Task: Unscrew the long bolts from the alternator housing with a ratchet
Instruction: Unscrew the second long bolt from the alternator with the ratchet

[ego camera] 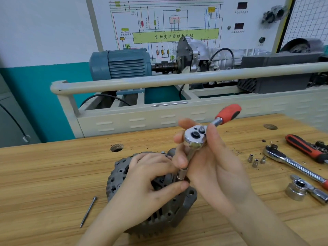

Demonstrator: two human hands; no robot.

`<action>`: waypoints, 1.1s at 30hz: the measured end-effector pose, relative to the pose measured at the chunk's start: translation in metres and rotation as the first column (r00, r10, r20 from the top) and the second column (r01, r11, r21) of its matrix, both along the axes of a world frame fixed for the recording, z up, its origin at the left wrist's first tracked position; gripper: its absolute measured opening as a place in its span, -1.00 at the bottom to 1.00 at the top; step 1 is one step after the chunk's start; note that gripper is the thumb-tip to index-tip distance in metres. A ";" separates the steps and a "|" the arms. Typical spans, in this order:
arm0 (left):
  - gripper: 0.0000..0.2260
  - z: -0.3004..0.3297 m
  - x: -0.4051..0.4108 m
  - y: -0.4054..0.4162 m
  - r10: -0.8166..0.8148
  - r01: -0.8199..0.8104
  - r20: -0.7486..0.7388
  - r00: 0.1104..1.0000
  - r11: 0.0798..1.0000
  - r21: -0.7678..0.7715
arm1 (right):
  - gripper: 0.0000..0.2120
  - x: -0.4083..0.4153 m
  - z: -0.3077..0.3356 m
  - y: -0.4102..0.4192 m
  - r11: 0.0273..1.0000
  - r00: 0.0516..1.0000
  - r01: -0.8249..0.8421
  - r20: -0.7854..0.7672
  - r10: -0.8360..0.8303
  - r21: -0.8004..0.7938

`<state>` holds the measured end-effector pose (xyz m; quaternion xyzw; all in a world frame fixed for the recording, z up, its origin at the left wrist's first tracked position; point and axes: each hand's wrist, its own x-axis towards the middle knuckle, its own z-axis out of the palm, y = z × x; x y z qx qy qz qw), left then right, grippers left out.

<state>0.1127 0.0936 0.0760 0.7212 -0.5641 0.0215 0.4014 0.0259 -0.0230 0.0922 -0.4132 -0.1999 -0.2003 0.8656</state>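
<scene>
A grey alternator housing (122,174) lies on the wooden bench (44,174) in front of me. My left hand (150,181) rests on top of it, its thumb touching the socket (182,174) at the bottom of the extension. My right hand (213,160) grips the chrome head of a ratchet (195,135), fingers curled round it; its red and black handle (229,112) points up and to the right. The extension stands upright over the housing's right side. One long bolt (88,211) lies loose on the bench left of the housing.
Right of my hands lie three small sockets (256,160), a second ratchet (294,165), a red-handled tool (305,148) and a large socket on an adapter (298,189). A round hole (116,147) is in the bench. Behind stands a rail (177,79) and a motor rig (122,63).
</scene>
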 end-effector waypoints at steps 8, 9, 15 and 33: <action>-0.60 -0.001 -0.001 -0.002 0.017 -0.018 -0.019 1.000 0.999 -0.026 | -0.72 0.000 0.000 0.001 0.996 0.997 0.082 0.016 -0.082 -0.042; -0.60 -0.001 -0.002 -0.002 0.029 -0.030 -0.021 0.999 0.999 -0.031 | -0.73 -0.001 0.001 0.002 0.995 0.996 0.091 0.019 -0.090 -0.045; -0.60 -0.001 -0.003 -0.003 0.058 -0.058 -0.012 0.998 0.997 -0.041 | -0.73 -0.002 0.001 0.001 0.995 0.997 0.081 0.010 -0.081 -0.059; -0.62 0.001 -0.004 -0.002 0.068 -0.069 -0.038 0.997 0.997 -0.021 | -0.73 -0.003 0.002 0.004 0.989 0.991 0.134 0.026 -0.133 -0.065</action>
